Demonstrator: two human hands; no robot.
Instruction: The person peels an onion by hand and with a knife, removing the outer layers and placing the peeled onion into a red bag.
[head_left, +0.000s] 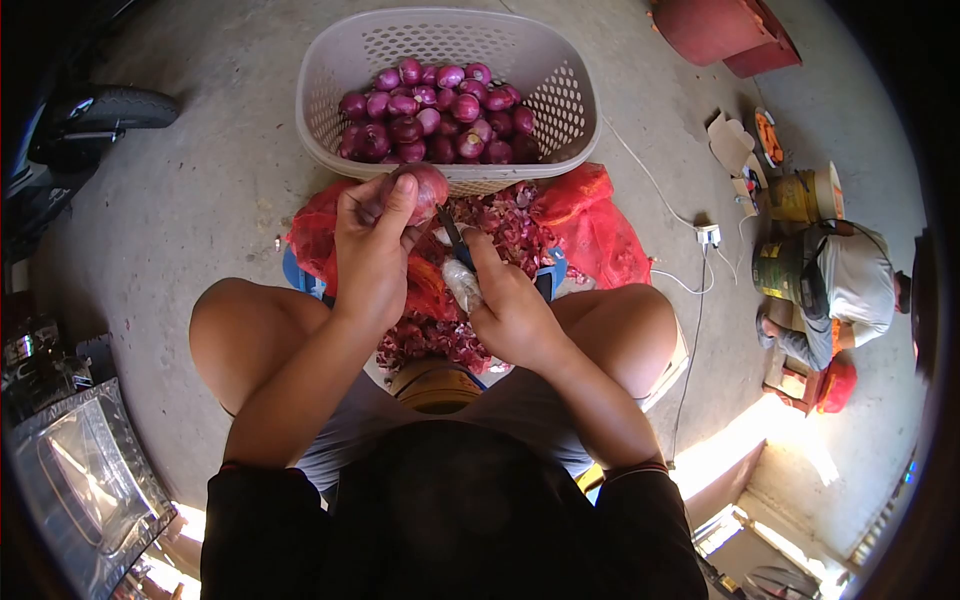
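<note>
My left hand is closed round a red onion, thumb along its side, just in front of the basket's near rim. In my right hand is a small knife with a dark blade and a pale wrapped handle; its tip points up at the onion. Beyond both hands stands a grey perforated basket holding many shiny purple onions. Below the hands lie loose onion skins and red mesh bags, partly hidden by my arms.
A yellowish bucket stands between my knees. To the right, a white cable runs to a power socket, near an opened cardboard box. Another person sits bent over at far right. A motorbike wheel is at upper left.
</note>
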